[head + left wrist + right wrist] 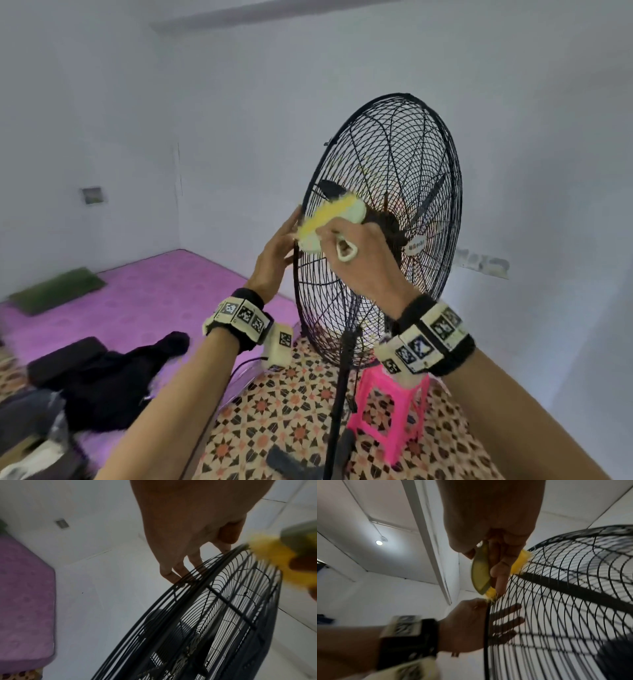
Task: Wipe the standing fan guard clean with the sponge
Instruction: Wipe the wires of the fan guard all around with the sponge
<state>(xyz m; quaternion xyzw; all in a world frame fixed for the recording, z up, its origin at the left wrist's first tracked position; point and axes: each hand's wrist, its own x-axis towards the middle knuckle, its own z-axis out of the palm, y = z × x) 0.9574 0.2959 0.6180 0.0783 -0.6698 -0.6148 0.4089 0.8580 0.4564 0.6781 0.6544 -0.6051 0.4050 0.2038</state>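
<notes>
My right hand (356,260) has its grip closed around the pale handle of the yellow sponge (330,219), pressing its fringed face against the front wires of the black fan guard (404,164) near the left rim. My left hand (274,253) steadies that rim, thumb in front and straightened fingers (508,620) spread flat behind the mesh, its grip open. The guard stands upright on a black pole (337,404) over patterned floor tiles (281,411), with a pink plastic stool (387,414) just behind the pole. Farther left, dark clothing (102,377) lies on a purple mattress (144,291) against pale walls.
</notes>
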